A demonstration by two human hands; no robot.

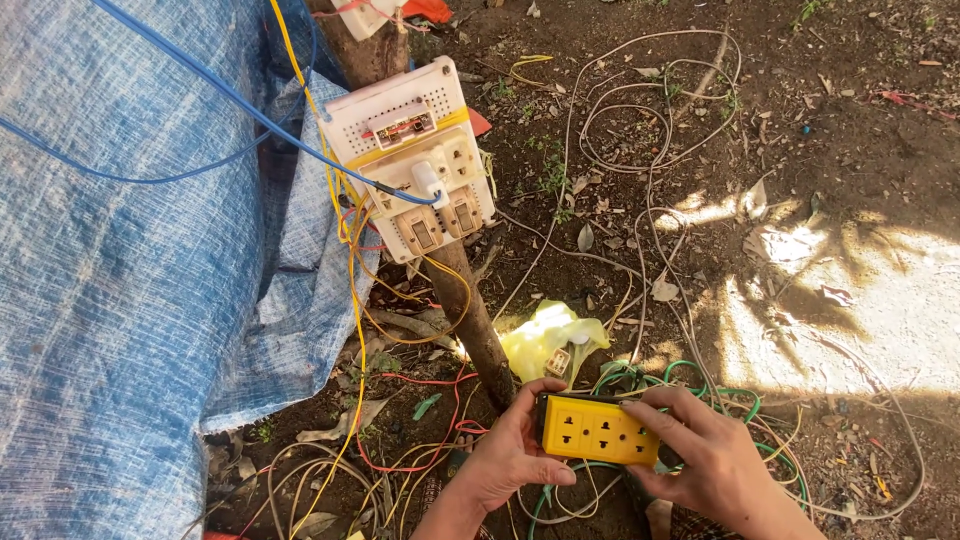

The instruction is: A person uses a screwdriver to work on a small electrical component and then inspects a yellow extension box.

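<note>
A yellow power strip [597,429] with several sockets sits low in the head view, held flat between both hands. My left hand [510,455] grips its left end, thumb under the edge. My right hand [705,460] grips its right end, fingers lying over the top. Green wires [640,375] trail from behind the strip across the dirt.
A white switch-and-socket board [410,150] is fixed to a wooden post [475,320], with a blue cable [180,70] and yellow wires [355,300] running to it. A blue tarp [110,280] covers the left. Tangled red, yellow and grey wires and a yellow-green bag [545,335] lie on the soil.
</note>
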